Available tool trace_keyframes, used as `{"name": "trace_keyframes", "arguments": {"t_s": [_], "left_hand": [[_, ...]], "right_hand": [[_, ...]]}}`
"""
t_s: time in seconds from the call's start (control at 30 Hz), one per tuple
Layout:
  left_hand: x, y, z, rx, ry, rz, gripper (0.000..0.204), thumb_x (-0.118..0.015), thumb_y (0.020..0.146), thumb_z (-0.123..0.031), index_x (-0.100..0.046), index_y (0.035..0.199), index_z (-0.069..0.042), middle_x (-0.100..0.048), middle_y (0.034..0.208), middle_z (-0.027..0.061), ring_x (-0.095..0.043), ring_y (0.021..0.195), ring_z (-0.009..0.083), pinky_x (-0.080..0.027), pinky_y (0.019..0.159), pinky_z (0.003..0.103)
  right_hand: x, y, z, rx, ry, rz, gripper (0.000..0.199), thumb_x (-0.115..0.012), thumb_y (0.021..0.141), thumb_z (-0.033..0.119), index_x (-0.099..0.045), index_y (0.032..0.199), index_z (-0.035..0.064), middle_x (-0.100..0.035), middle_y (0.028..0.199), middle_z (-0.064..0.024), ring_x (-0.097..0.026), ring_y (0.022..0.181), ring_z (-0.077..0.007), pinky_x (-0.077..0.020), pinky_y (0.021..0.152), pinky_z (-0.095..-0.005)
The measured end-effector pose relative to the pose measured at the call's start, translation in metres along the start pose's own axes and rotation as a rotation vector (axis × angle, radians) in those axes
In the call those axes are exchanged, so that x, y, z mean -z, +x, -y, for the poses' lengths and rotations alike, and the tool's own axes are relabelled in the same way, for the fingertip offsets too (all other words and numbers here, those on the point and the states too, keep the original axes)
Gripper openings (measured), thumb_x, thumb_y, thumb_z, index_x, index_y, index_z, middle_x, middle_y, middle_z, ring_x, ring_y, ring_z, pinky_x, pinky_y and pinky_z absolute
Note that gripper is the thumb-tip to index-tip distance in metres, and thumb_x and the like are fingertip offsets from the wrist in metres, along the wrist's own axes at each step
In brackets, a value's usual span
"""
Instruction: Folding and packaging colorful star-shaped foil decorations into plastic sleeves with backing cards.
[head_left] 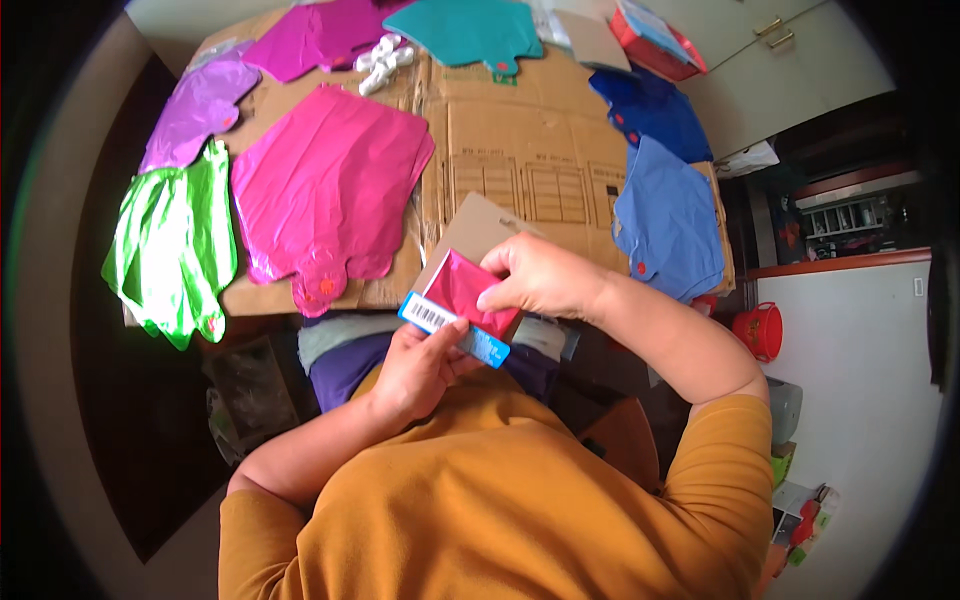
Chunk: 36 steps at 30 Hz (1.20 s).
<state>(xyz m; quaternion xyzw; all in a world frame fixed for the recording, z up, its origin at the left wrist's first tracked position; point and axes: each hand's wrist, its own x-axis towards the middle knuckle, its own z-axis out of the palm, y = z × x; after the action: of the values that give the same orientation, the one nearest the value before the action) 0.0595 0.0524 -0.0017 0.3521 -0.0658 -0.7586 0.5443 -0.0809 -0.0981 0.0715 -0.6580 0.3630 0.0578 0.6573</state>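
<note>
In front of my chest, my left hand (420, 366) grips the lower edge of a card package, thumb lying across its blue-and-white barcode strip (486, 347). A folded piece of shiny pink foil (458, 284) sits against the package, and a grey-brown card backing (478, 224) rises behind it. My right hand (537, 274) pinches the foil's upper right part between thumb and fingers. Just beyond, to the left, a large pink flat foil piece (335, 185), like a deflated balloon with a rounded tab, is spread on the cardboard-covered table (520, 125).
More flat foil pieces ring the table: green (172, 240), lilac (200, 105), magenta (315, 38), teal (470, 30), dark blue (655, 112) and light blue (668, 220). White crinkled pieces (384, 62) lie at the back. A red basket (655, 45) stands far right; a red bucket (758, 332) is below.
</note>
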Motion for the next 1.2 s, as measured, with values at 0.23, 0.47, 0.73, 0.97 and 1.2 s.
{"name": "trace_keyframes", "arguments": {"t_s": [0.23, 0.47, 0.73, 0.97, 1.2], "left_hand": [[0.006, 0.005, 0.007, -0.017, 0.056, -0.012, 0.022, -0.051, 0.097, -0.010, -0.056, 0.117, -0.006, -0.067, 0.105, 0.0088, -0.068, 0.091, 0.0238, -0.058, 0.077, 0.042], [-0.012, 0.001, 0.001, -0.088, 0.166, -0.100, 0.016, -0.054, 0.095, -0.011, -0.061, 0.103, 0.002, -0.067, 0.093, 0.0112, -0.068, 0.080, 0.0219, -0.059, 0.066, 0.036], [-0.033, 0.009, -0.058, -0.221, 0.260, -0.260, 0.013, -0.059, 0.093, -0.011, -0.063, 0.089, 0.001, -0.068, 0.083, 0.0095, -0.069, 0.073, 0.0205, -0.060, 0.064, 0.035], [-0.046, 0.060, -0.079, -0.187, 0.266, -0.226, 0.013, -0.061, 0.092, -0.010, -0.064, 0.087, 0.002, -0.069, 0.083, 0.0093, -0.069, 0.074, 0.0198, -0.061, 0.064, 0.034], [-0.044, 0.083, -0.113, -0.188, 0.300, -0.294, 0.017, -0.060, 0.093, -0.009, -0.067, 0.088, 0.006, -0.070, 0.081, 0.0104, -0.069, 0.074, 0.0183, -0.061, 0.068, 0.034]], "right_hand": [[0.006, 0.019, -0.020, 0.004, -0.017, -0.035, 0.017, -0.073, 0.074, 0.001, -0.066, 0.088, -0.0033, -0.069, 0.079, -0.0063, -0.062, 0.072, -0.0102, -0.0498, 0.066, -0.0266], [0.012, 0.010, 0.006, 0.216, -0.899, -0.150, 0.044, -0.081, 0.067, 0.041, -0.063, 0.085, 0.0039, -0.064, 0.071, -0.0122, -0.063, 0.067, -0.0287, -0.0486, 0.061, -0.0403], [0.193, 0.062, 0.072, 0.324, -0.244, -0.516, 0.016, -0.064, 0.090, 0.017, -0.066, 0.085, 0.0018, -0.066, 0.076, -0.0039, -0.059, 0.064, -0.0093, -0.0496, 0.058, -0.0268], [0.446, 0.177, 0.063, 0.035, -0.312, -1.211, 0.028, -0.074, 0.079, 0.025, -0.070, 0.092, 0.0011, -0.069, 0.084, -0.0133, -0.066, 0.071, -0.0207, -0.0527, 0.064, -0.0336], [0.476, 0.240, 0.061, -0.339, -0.485, -1.161, 0.062, -0.083, 0.068, 0.036, -0.065, 0.118, 0.0026, -0.061, 0.125, -0.0184, -0.058, 0.118, -0.0326, -0.0470, 0.098, -0.0419]]}}
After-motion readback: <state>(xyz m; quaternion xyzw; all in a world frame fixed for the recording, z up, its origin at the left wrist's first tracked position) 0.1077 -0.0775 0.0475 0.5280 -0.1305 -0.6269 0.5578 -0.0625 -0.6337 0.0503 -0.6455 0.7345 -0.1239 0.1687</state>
